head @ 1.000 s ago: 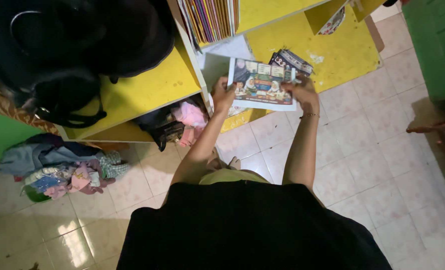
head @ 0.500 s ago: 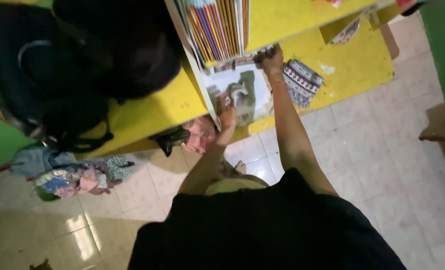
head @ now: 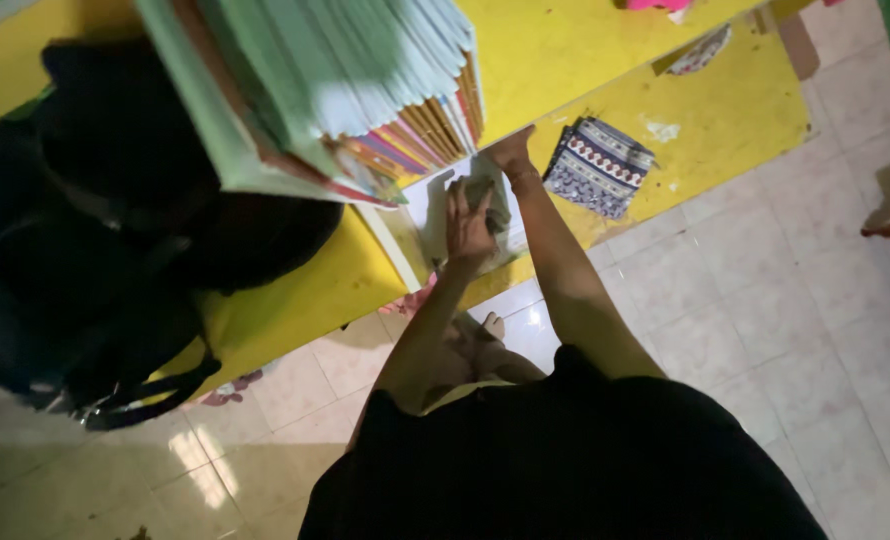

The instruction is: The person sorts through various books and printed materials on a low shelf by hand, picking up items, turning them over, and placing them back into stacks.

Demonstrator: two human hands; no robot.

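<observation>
Left hand (head: 468,222) presses flat on the book (head: 435,215), steadying it at the shelf (head: 295,300) edge; right hand (head: 513,152) grips its top, fingers closed.

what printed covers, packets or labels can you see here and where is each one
Picture book: flat on the yellow shelf, under the left hand and by the right hand; pale cover with a greenish picture.
Row of thin books: upright, above the hands; pale green covers, orange, red and purple spines.
Patterned pouch: right of the hands on the shelf; flat rectangle, dark blue with white and red bands.
</observation>
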